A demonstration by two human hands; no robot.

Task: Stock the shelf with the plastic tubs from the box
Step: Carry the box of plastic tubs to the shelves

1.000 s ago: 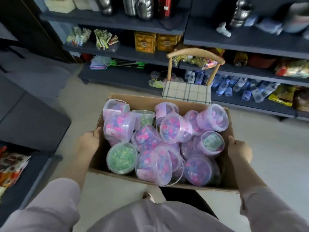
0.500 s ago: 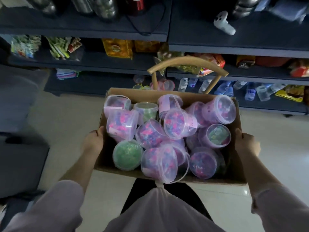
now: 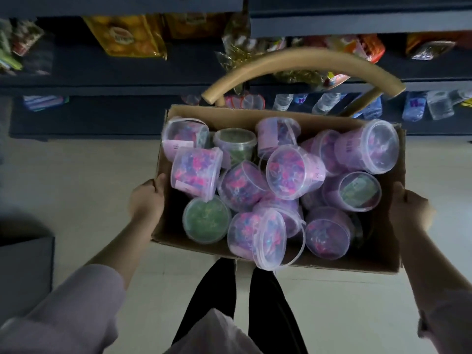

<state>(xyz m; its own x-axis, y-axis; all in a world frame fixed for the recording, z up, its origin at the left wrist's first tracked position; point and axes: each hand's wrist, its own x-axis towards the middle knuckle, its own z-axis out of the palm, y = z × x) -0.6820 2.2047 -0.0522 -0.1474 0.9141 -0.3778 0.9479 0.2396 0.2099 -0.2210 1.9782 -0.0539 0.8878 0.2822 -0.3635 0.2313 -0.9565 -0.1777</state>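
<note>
Box of tubs held in both grips, facing the shelf.

You hold the cardboard box (image 3: 390, 238) above the floor (image 3: 76, 187) by its two short sides. Your left grip (image 3: 146, 198) is curled round the left wall with the thumb hooked over the rim. Your right grip (image 3: 408, 210) is closed on the right wall, thumb at the top edge, fingers hidden behind the cardboard. The plastic tubs (image 3: 283, 172) all lie inside the box, lids on, heaped at mixed angles and touching one another. Most show pink and blue contents; a green-filled tub (image 3: 205, 219) sits upright at the near left corner. A curved wooden chair back (image 3: 301, 65) rises just beyond the box's far wall. Behind it, the dark shelf (image 3: 127, 83) carries yellow packets (image 3: 125, 37) on the upper level and water bottles (image 3: 329, 102) lower down. The view is slightly blurred.
</note>
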